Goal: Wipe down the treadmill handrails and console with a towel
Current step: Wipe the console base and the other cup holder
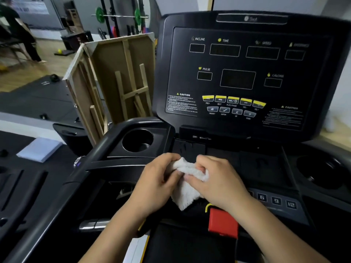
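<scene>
- Towel (187,179), small and white, is bunched between both hands just above the near edge of the treadmill console (245,73), a frayed corner hanging down toward the red stop button (223,223)
- The left hand (157,179) has its fingers curled over the left side of the cloth, thumb tucked against it
- The right hand (216,179) grips the right side, fingers folded round the wad so that part of the cloth pokes out between them
- The two hands sit close together, knuckles almost meeting over the cloth
- The console rises on the far side, a dark panel with unlit windows marked INCLINE, TIME, PULSE and others, and a row of yellow buttons (233,100) below them
- A round cup holder (137,142) sits to the left of the hands, and another (321,171) lies at the right edge
- The left handrail (102,147) curves off from the cup holder toward the near left, black and glossy
- Number keys reading 6, 9 and 12 (276,201) show just right of the right wrist
- A folded white cloth or pad (39,149) lies on the dark neighbouring machine at the left
- Wooden folding frames (117,76) lean upright beyond the left handrail
- Far left, a barbell with green plates (118,16) rests on a rack; a person there is too blurred to make out
</scene>
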Action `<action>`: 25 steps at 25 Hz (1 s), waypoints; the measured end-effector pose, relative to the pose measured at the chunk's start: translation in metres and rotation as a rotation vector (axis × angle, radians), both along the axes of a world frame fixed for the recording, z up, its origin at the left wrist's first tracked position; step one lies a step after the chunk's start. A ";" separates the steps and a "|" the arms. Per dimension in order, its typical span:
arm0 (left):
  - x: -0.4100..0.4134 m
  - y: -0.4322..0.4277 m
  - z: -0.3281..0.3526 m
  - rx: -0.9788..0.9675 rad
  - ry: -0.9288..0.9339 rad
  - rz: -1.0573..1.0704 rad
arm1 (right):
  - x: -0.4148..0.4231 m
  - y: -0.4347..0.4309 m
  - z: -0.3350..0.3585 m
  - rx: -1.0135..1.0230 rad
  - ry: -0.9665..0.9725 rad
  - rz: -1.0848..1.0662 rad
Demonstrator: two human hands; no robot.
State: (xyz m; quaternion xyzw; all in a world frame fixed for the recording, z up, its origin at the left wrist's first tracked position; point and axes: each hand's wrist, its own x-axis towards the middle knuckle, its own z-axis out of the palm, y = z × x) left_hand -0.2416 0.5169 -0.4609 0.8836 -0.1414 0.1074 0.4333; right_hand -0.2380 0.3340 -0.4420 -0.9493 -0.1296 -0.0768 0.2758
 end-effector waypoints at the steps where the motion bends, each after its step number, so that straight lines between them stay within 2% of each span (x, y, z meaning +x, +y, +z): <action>1: 0.001 0.000 -0.001 -0.020 0.014 -0.020 | -0.001 0.003 0.000 -0.026 -0.002 -0.083; 3: 0.004 0.003 0.000 -0.060 0.072 -0.046 | -0.001 0.008 0.003 0.000 -0.014 -0.211; 4: 0.005 0.007 0.002 -0.068 0.102 -0.046 | -0.001 0.009 0.005 0.118 0.010 -0.249; 6: 0.005 0.014 0.011 -0.149 0.157 -0.073 | 0.000 0.010 0.012 0.487 0.116 -0.257; 8: 0.006 0.019 0.022 -0.406 0.205 -0.164 | 0.003 0.010 0.023 0.766 0.202 -0.203; 9: 0.008 0.020 0.025 -0.543 0.232 -0.204 | 0.006 0.009 0.026 0.825 0.210 -0.195; 11: 0.013 0.020 0.023 -0.698 0.292 -0.216 | 0.015 0.007 0.025 0.780 0.194 -0.241; 13: 0.018 0.021 0.012 -0.634 0.356 -0.160 | 0.020 0.000 0.017 0.491 0.203 -0.285; 15: 0.020 0.022 0.000 -0.513 0.399 -0.123 | 0.019 -0.007 0.008 0.272 0.283 -0.210; 17: 0.019 0.025 -0.003 -0.492 0.393 -0.126 | 0.017 -0.009 0.005 0.280 0.321 -0.109; 19: 0.015 0.022 -0.001 -0.450 0.374 -0.159 | 0.015 -0.005 0.007 0.331 0.226 -0.066; 22: 0.011 0.016 0.000 -0.394 0.305 -0.166 | 0.015 0.006 0.010 0.643 0.160 -0.065; 25: 0.012 0.016 0.000 -0.645 0.193 -0.108 | 0.013 0.003 0.019 1.098 0.365 -0.003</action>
